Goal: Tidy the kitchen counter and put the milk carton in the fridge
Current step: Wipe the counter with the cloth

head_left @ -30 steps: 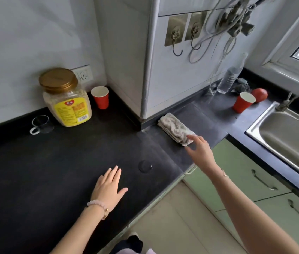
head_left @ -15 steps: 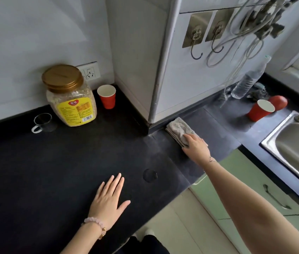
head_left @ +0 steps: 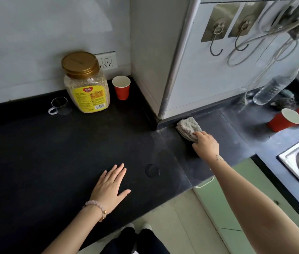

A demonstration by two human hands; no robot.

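Barely started imo: right hand (head_left: 206, 143) at center right has fingers curled around the grey cloth (head_left: 188, 126), left hand (head_left: 111, 187) lies flat, fingers straight, on the black counter (head_left: 35, 153), jar (head_left: 86, 88) and red cup (head_left: 121, 88) sit out upper left, and the milk carton's nowhere in frame.

Both forearms (head_left: 255, 208) are shown bare. A bracelet of pale pink beads (head_left: 94, 205), closed with a single gold bead, is worn at the wrist of the left hand (head_left: 111, 187). A thin chain bracelet (head_left: 218, 159) is worn at the wrist of the right hand (head_left: 206, 144). Lower down, dark trousers (head_left: 134, 242) and light shoes (head_left: 146, 226) are seen.
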